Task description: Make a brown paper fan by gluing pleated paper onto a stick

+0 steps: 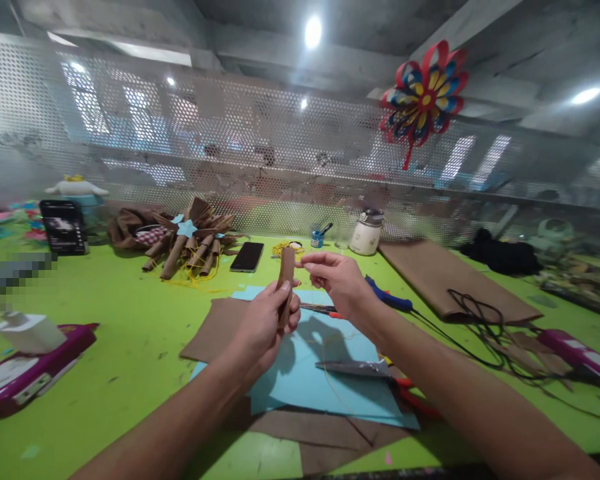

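Observation:
My left hand (267, 320) is wrapped round a rolled brown paper tube (285, 273), held upright above the green table (130, 347). My right hand (337, 280) is just to the right of the tube's top, its thumb and fingers pinched together on something thin that I cannot make out, perhaps a thread. Below the hands lie a light blue paper sheet (310, 373) and brown paper sheets (215, 327). Scissors with red handles (365, 370) rest on the blue sheet.
A pile of brown paper rolls with yellow thread (190, 243) lies at the back left, beside a black phone (247, 256). A white jar (366, 233), a brown sheet (450, 277), black cord (480, 320), a glue gun (390, 298) and pink pouches (25, 373) surround the work area.

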Available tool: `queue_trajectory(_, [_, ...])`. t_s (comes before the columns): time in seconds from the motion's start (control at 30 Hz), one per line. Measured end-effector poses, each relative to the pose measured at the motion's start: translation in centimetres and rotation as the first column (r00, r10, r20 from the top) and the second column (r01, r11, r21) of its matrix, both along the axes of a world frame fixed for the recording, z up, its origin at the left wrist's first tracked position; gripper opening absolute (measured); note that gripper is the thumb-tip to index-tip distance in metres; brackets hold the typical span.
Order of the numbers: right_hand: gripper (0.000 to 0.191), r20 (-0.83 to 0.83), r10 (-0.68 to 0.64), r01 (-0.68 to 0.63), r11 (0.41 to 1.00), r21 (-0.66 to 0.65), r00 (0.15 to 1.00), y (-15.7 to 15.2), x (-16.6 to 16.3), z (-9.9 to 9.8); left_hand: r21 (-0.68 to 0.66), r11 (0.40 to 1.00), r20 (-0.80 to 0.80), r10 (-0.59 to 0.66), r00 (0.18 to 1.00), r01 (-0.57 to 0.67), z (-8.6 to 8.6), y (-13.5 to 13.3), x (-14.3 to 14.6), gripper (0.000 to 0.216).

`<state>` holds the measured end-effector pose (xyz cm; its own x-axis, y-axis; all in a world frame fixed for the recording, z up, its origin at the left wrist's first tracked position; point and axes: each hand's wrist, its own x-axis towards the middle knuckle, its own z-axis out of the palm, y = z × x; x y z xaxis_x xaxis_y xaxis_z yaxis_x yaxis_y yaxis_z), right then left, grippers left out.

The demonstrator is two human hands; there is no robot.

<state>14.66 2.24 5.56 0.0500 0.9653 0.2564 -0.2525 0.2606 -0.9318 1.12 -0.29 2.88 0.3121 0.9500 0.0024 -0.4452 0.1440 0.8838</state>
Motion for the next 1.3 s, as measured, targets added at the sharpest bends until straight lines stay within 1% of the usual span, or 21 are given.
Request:
queue_trajectory(0.07, [0.012, -0.073, -0.02, 0.02, 1.0, -0.005, 0.997, -0.1, 0.7, -0.1, -0.028, 0.998, -0.041, -0.051, 0.998, 0.05, -0.3, -0.1, 0.2, 0.014])
queue_trajectory(0.13, [0.012, -0.037, -0.044, 0.046, 0.997, 0.06, 0.998, -0.5, 1.2, 0.1, -0.066, 0.994, -0.115, -0.091, 0.989, 0.084, -0.6, -0.2, 0.5, 0.013])
queue_trajectory(0.17, [0.013, 0.021, -0.065, 0.062, 0.991, 0.117, 0.998, -0.8, 1.4, 0.3, -0.078, 0.992, -0.154, -0.106, 0.982, 0.095, -0.7, -0.2, 0.6, 0.013])
queue_trajectory(0.23, [0.016, 0.195, -0.131, 0.081, 0.966, 0.244, 0.972, -1.1, 1.7, 0.7, -0.084, 0.99, -0.206, -0.133, 0.97, 0.118, -0.9, -0.4, 0.8, 0.012])
queue_trajectory(0.27, [0.017, 0.276, -0.162, 0.08, 0.955, 0.287, 0.947, -1.1, 1.8, 0.9, -0.079, 0.988, -0.219, -0.144, 0.965, 0.13, -0.9, -0.4, 0.9, 0.012])
queue_trajectory(0.3, [0.017, 0.329, -0.182, 0.079, 0.95, 0.302, 0.927, -0.9, 2.0, 0.9, -0.075, 0.987, -0.228, -0.155, 0.961, 0.142, -0.9, -0.5, 0.9, 0.012])
queue_trajectory(0.37, [0.016, 0.354, -0.188, 0.091, 0.958, 0.273, 0.916, -0.1, 2.3, 0.6, -0.075, 0.983, -0.226, -0.181, 0.957, 0.168, -0.9, -0.7, 1.0, 0.013])
queue_trajectory(0.47, [0.016, 0.31, -0.195, 0.134, 0.969, 0.206, 0.931, 1.3, 2.8, -0.4, -0.082, 0.979, -0.204, -0.202, 0.958, 0.189, -0.9, -0.8, 1.0, 0.018])
queue_trajectory(0.57, [0.018, 0.305, -0.196, 0.148, 0.974, 0.171, 0.932, 2.3, 3.3, -1.6, -0.085, 0.977, -0.199, -0.211, 0.957, 0.197, -1.0, -0.8, 0.9, 0.022])
queue_trajectory(0.77, [0.025, 0.311, -0.124, 0.103, 0.991, 0.083, 0.942, 3.0, 4.0, -3.5, -0.073, 0.965, -0.215, -0.261, 0.941, 0.251, -0.5, -1.2, 0.6, 0.03])
queue_trajectory(0.87, [0.03, 0.324, -0.096, 0.07, 0.994, 0.088, 0.941, 2.9, 4.2, -4.3, -0.084, 0.966, -0.243, -0.259, 0.935, 0.246, 0.0, -1.4, 0.7, 0.033])
queue_trajectory(0.93, [0.031, 0.349, -0.084, 0.051, 0.993, 0.103, 0.934, 2.7, 4.3, -4.7, -0.08, 0.972, -0.244, -0.235, 0.941, 0.222, 0.1, -1.4, 0.8, 0.032])
queue_trajectory(1.03, [0.025, 0.42, -0.109, 0.057, 0.989, 0.134, 0.901, 2.4, 4.7, -5.0, -0.075, 0.978, -0.221, -0.205, 0.954, 0.193, -0.1, -1.2, 1.0, 0.027])
queue_trajectory(1.17, [0.012, 0.559, -0.194, 0.092, 0.974, 0.205, 0.806, 1.9, 5.5, -5.2, -0.053, 0.987, -0.179, -0.159, 0.971, 0.152, -0.7, -0.8, 0.9, 0.021])
queue_trajectory(1.23, [0.012, 0.623, -0.208, 0.076, 0.97, 0.233, 0.754, 1.3, 5.7, -5.4, -0.024, 0.993, -0.147, -0.121, 0.982, 0.119, -0.8, -0.6, 0.8, 0.021])
queue_trajectory(1.3, [0.014, 0.675, -0.195, 0.036, 0.97, 0.242, 0.711, 0.5, 5.5, -5.6, -0.005, 0.996, -0.115, -0.091, 0.989, 0.091, -0.7, -0.4, 0.7, 0.022])
